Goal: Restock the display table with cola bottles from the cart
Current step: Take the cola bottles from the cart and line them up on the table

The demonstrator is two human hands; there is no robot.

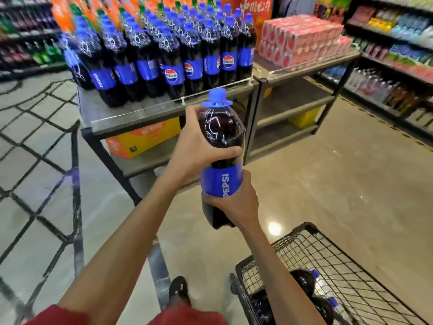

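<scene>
A large cola bottle (221,137) with a blue cap and blue label is held upright in mid-air, just in front of the display table (131,114). My left hand (199,146) grips its upper body. My right hand (234,202) grips it lower down, around the label and base. On the table stand several rows of the same cola bottles (164,50), with a bare strip along the front edge. At the bottom right is the black wire cart (332,261), with a few more cola bottles (311,292) lying in it.
A second table (302,66) to the right carries stacked pink packs (302,38). Orange and yellow boxes (143,137) sit on the lower shelf. Drink shelves (393,55) line the right wall. A wire rack edge (75,160) stands at the left. My foot (178,289) is on the floor.
</scene>
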